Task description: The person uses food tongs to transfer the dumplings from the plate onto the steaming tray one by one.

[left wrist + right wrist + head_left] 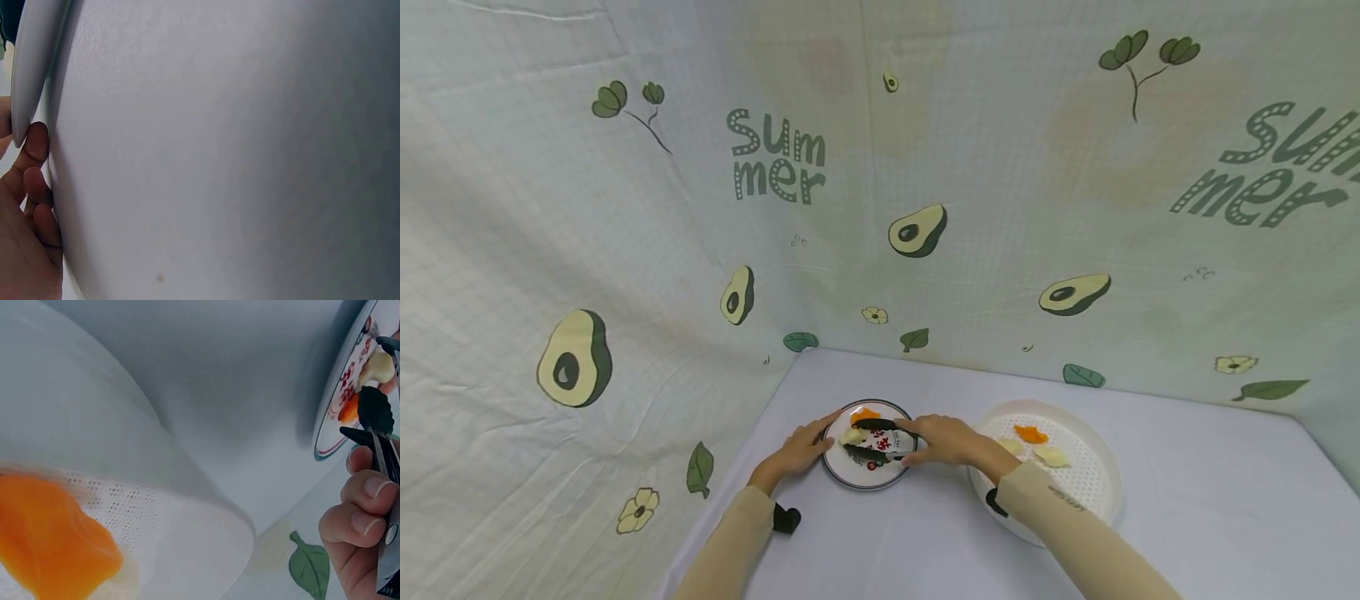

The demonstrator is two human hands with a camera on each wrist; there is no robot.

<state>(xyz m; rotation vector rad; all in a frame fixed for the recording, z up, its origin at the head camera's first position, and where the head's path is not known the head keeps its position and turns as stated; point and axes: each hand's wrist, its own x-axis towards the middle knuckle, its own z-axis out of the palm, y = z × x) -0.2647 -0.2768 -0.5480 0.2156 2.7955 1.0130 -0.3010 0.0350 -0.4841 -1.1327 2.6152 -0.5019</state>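
Note:
A small white plate (850,472) with a dark rim and red printing holds a pale dumpling-like piece (853,436) and an orange one (865,413). My left hand (797,450) pinches the plate's left edge; in the left wrist view, fingers (37,142) lie under the rim (34,69). From the right, my right hand (946,439) grips metal tongs (389,534) with black tips. Those tips stand apart over the plate, on either side of the pale piece. Whether they touch it I cannot tell.
A large white round tray (1097,483) with a perforated bottom stands at the right, partly beneath my right forearm. It holds an orange piece (1031,434) and pale pieces (1052,456). A printed cloth (985,167) hangs behind and left of the white table (1210,500).

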